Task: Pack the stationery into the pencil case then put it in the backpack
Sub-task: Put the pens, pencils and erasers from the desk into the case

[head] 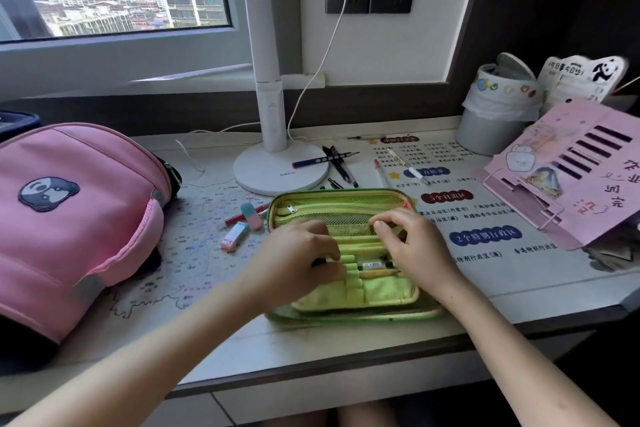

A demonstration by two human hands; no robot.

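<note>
Head camera looks forward and down, close over the desk (346,333) (one view only)

Backpack (69,218) cut by left edge; left hand (298,253) hides dark pen (318,262); right hand (408,236) grip unclear; mat print (433,152) blurred.

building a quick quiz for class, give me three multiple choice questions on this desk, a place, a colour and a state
1. Where is the backpack relative to the pencil case? A left B right C on top
2. The pencil case's colour? A pink B blue C green
3. The pencil case is: A zipped shut B open C inside the backpack
Answers: 1 A, the backpack lies at the left end of the desk; 2 C, shell and lining are green; 3 B, it lies unzipped with the left hand and right hand inside.
</note>
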